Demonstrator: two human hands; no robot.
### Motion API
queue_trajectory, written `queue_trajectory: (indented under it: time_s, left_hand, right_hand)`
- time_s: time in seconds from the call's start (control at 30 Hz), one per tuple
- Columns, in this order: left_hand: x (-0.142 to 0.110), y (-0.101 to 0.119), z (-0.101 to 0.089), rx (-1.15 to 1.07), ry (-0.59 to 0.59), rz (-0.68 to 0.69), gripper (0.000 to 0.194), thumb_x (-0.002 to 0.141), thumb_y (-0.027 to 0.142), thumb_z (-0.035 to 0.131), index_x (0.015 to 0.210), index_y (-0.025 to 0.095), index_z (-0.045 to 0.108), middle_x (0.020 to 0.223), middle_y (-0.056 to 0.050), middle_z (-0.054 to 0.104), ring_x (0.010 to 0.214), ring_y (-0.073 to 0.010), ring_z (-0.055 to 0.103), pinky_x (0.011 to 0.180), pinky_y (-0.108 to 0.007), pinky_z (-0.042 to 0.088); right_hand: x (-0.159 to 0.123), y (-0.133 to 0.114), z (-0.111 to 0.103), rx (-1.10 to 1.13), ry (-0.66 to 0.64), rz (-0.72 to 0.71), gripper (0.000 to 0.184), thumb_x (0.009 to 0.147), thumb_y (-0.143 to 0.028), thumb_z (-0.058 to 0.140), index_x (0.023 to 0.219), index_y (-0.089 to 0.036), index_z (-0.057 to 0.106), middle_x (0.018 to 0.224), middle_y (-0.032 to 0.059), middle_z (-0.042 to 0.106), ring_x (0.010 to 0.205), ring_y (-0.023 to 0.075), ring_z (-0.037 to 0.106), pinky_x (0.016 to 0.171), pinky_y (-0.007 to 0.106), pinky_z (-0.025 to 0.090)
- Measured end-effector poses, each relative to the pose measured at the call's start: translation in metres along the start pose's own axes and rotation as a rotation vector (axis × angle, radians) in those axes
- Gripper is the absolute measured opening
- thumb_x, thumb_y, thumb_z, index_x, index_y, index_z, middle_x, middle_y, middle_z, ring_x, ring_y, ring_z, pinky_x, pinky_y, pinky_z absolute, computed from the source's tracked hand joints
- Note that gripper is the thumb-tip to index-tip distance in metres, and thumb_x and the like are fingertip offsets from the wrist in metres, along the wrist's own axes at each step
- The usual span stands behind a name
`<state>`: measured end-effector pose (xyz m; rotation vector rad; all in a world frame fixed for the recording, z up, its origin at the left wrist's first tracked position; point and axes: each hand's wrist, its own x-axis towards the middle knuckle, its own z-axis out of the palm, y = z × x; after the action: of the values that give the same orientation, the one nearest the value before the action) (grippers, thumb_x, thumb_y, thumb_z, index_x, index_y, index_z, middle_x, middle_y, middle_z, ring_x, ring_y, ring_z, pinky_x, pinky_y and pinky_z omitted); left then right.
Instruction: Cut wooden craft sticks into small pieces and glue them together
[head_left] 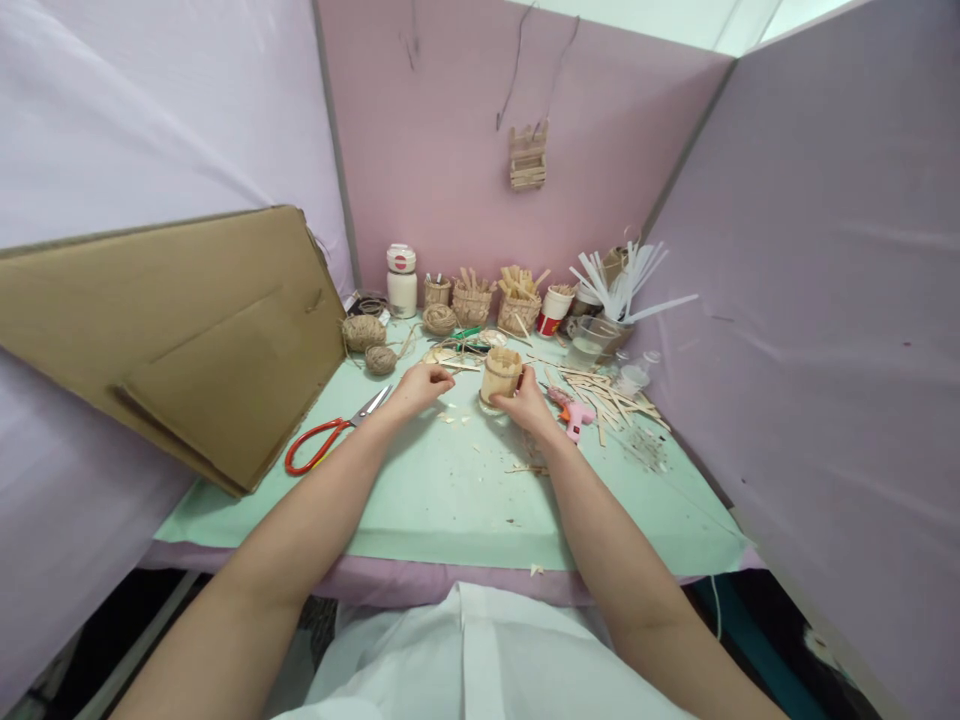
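A small round cup made of wooden sticks [500, 373] stands upright on the green mat [450, 490], near the middle. My right hand [529, 402] is closed around its right side and base. My left hand [422, 385] lies just left of the cup with its fingers pinched together on a thin wooden stick [461, 368] that points toward the cup. Both forearms reach in from the bottom of the view.
Red-handled scissors [330, 434] lie at the left and a pink glue gun [571, 411] at the right beside scattered sticks [611, 397]. Twine balls [364, 333], stick baskets [472, 301], cups and a white bottle [402, 281] line the back. A cardboard sheet [187, 330] leans over the left edge.
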<state>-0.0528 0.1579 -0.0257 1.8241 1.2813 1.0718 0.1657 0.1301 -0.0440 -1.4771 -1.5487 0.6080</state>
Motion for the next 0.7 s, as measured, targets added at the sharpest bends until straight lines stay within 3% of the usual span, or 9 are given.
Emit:
queue_trajectory:
  time_s: [0.3, 0.7]
  left_hand:
    - [-0.002, -0.004, -0.004, 0.105, -0.032, 0.041, 0.006, 0.056, 0.024, 0.065, 0.059, 0.021, 0.068, 0.061, -0.003, 0.064, 0.061, -0.0185, 0.055, 0.063, -0.029, 0.041]
    - [-0.009, 0.01, -0.004, 0.225, -0.098, 0.074, 0.005, 0.058, 0.021, 0.062, 0.058, 0.02, 0.067, 0.062, -0.004, 0.065, 0.06, -0.019, 0.056, 0.063, -0.029, 0.042]
  right_hand:
    - [0.002, 0.005, 0.002, -0.022, -0.015, 0.011, 0.065, 0.056, -0.027, 0.068, 0.112, -0.024, 0.036, 0.11, 0.0059, 0.057, 0.099, 0.023, 0.057, 0.086, 0.036, 0.042]
    - [0.003, 0.007, 0.002, -0.031, -0.017, 0.005, 0.066, 0.057, -0.025, 0.068, 0.114, -0.024, 0.035, 0.112, 0.0057, 0.057, 0.101, 0.0231, 0.057, 0.087, 0.036, 0.042]
